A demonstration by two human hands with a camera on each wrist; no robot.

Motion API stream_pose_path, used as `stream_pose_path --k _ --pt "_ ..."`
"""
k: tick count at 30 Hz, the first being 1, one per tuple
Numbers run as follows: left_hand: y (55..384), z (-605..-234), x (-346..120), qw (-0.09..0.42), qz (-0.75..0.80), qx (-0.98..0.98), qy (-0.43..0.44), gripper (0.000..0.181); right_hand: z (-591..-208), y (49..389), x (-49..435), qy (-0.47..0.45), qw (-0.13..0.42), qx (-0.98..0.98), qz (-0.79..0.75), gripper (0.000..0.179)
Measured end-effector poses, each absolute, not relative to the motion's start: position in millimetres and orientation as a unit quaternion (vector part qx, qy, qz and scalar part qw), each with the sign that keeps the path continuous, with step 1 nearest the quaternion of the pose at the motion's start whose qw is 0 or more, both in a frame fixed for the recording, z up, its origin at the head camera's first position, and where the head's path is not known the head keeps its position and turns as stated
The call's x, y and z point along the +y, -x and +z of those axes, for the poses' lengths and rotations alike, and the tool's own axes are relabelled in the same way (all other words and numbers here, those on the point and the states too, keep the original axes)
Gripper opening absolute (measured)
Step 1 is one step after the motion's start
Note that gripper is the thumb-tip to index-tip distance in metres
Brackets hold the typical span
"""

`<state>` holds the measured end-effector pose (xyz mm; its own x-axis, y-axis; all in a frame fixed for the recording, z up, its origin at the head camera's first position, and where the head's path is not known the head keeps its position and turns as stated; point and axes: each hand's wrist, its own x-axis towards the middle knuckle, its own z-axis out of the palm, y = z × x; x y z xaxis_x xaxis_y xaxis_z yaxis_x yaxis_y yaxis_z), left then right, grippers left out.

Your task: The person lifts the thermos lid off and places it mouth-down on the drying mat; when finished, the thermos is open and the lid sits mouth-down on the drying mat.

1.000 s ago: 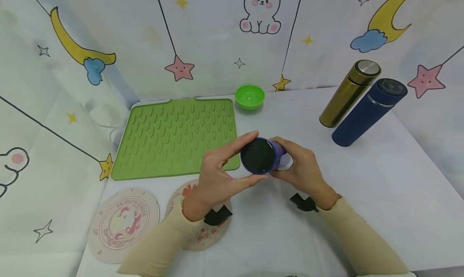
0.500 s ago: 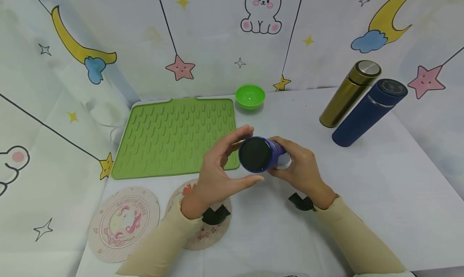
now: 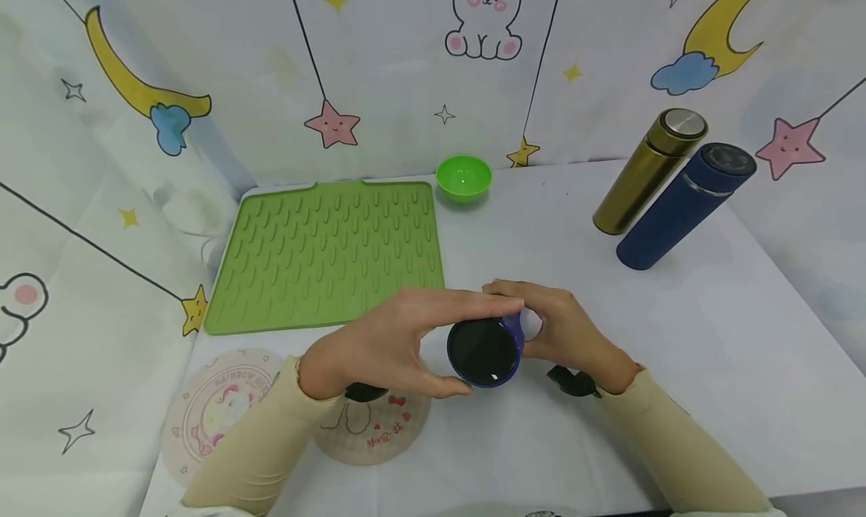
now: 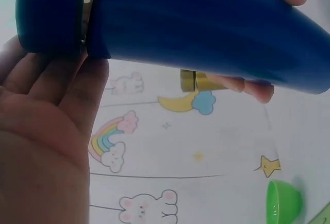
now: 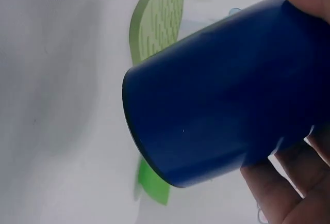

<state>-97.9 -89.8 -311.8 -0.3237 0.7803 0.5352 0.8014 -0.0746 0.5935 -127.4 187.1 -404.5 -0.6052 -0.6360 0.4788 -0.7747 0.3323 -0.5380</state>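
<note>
A blue thermos flask (image 4: 196,22) is held up over the table, its dark-topped lid (image 3: 482,352) facing the head camera. My right hand (image 3: 567,328) grips the body, thumb on one side and fingers on the other; the right wrist view shows the base end of the flask (image 5: 206,100) beyond the fingers. Around the lid is my left hand (image 3: 389,344), with its fingers along the far side and the thumb at the near side. In the left wrist view, fingers (image 4: 90,87) lie against the lid, next to a silver ring.
Gold (image 3: 646,175) and navy (image 3: 686,205) thermoses stand at the back right. A green bowl (image 3: 464,179) is near the wall cloth, beside a green ridged mat (image 3: 328,258). Two round coasters, one pink-printed (image 3: 210,419) and one red-printed (image 3: 372,438), lie at the front left.
The left hand loosened from the lid, then turned and closed around it again. Both hands and the flask have come nearer to the body.
</note>
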Motion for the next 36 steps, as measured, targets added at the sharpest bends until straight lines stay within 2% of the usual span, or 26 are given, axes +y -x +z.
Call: stream_pose_path --k 4,8,12,16,19,23,36 --pt "94.7 -313.3 -88.0 0.029 -0.448 -0.682 0.577 0.072 -402.1 127.6 189.5 -0.444 0.094 -0.807 0.378 0.087" --pt "95.0 -319.4 -84.5 0.069 -0.487 -0.669 0.557 0.070 -401.2 127.6 189.1 -0.433 0.118 -0.808 0.381 0.087" --pt "95.2 -326.7 -77.4 0.149 -0.519 -0.673 0.506 0.074 -402.5 126.2 185.5 -0.388 0.184 -0.828 0.359 0.092" --pt "92.5 -335.3 -67.6 0.242 -0.530 -0.699 0.414 0.079 -405.7 124.0 179.1 -0.323 0.257 -0.851 0.324 0.089" --pt "89.1 -340.0 -58.9 0.279 -0.549 -0.710 0.342 0.079 -407.8 123.3 173.3 -0.285 0.297 -0.857 0.311 0.085" --pt "86.3 -342.6 -51.3 0.292 -0.575 -0.708 0.288 0.078 -408.1 122.5 168.6 -0.260 0.316 -0.858 0.310 0.084" --pt "82.2 -336.9 -53.0 0.274 -0.620 -0.696 0.237 0.080 -411.5 124.4 168.3 -0.252 0.310 -0.857 0.326 0.080"
